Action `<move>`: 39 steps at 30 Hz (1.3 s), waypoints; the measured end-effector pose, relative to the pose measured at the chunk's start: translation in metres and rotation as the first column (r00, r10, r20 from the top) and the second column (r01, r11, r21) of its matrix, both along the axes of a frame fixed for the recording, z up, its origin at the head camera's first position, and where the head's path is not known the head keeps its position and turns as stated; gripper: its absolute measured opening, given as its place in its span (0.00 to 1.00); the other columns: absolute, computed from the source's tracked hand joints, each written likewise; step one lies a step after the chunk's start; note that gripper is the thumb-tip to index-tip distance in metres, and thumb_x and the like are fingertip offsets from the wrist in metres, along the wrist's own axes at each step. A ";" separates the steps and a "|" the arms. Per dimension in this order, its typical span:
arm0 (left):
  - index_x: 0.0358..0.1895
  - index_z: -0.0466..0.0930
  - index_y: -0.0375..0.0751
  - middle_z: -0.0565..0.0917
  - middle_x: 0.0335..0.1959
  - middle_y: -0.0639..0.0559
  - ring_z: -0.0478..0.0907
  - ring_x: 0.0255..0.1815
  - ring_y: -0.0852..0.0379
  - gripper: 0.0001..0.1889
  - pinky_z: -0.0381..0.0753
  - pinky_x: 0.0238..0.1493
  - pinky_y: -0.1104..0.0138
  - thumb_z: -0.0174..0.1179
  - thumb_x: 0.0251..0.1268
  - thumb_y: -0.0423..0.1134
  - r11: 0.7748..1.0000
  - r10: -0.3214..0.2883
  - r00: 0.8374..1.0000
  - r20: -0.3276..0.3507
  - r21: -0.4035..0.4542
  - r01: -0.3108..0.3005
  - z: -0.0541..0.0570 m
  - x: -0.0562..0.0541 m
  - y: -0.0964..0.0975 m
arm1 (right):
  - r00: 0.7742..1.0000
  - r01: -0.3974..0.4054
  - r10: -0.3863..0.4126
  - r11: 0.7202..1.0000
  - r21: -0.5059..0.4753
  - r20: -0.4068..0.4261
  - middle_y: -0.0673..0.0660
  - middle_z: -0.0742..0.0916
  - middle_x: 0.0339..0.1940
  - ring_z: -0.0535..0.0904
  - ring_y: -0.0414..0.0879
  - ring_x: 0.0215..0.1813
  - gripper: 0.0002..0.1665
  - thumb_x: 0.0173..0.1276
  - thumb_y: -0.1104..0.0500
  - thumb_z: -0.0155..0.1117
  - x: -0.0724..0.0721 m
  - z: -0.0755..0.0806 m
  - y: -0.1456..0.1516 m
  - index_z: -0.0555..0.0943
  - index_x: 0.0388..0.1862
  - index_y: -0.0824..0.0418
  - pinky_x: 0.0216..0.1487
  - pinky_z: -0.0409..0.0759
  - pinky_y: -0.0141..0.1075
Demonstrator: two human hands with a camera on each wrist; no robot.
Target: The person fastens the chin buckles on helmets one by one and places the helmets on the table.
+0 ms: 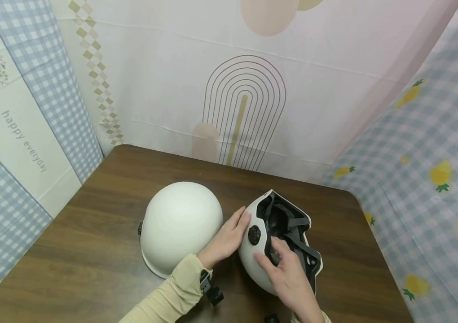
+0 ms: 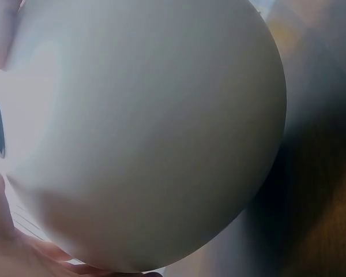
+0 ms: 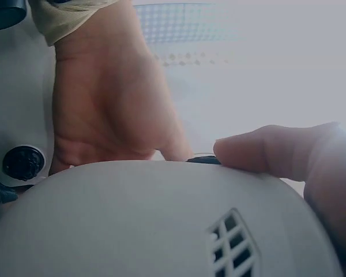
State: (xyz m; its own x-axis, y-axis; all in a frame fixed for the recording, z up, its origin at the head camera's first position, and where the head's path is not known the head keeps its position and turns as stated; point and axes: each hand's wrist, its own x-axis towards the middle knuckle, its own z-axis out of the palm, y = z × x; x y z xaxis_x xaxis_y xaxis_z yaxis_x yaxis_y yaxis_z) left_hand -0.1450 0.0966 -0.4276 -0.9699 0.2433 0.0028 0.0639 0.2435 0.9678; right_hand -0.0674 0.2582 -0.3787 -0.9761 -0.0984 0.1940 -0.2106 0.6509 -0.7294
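A white helmet [image 1: 249, 262] lies tipped on the table, its black padded inside and straps facing up and to the right. My left hand [image 1: 226, 240] rests against the left side of its shell, fingers extended near the black round knob [image 1: 254, 235]. My right hand [image 1: 289, 278] grips the near rim, thumb outside and fingers reaching in; the fingertips are partly hidden. In the right wrist view, the right thumb [image 3: 265, 149] presses on the shell beside a vent grille [image 3: 233, 248]. The smooth dome [image 2: 161, 127] fills the left wrist view.
Left of my hands, a second white helmet [image 1: 182, 224] sits dome up, with a dark knob [image 1: 140, 228] at its left side. The brown wooden table [image 1: 91, 233] meets patterned cloth [image 1: 164, 89] at the back and sides.
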 end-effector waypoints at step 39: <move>0.75 0.55 0.36 0.58 0.75 0.42 0.52 0.75 0.46 0.41 0.49 0.72 0.50 0.40 0.73 0.65 0.982 0.030 0.995 0.096 0.184 -0.047 -0.009 -0.006 -0.001 | 0.990 0.101 -0.054 0.913 -0.395 0.129 0.56 0.86 0.44 0.81 0.44 0.44 0.15 0.68 0.57 0.66 0.001 0.011 0.015 0.83 0.52 0.58 0.44 0.79 0.32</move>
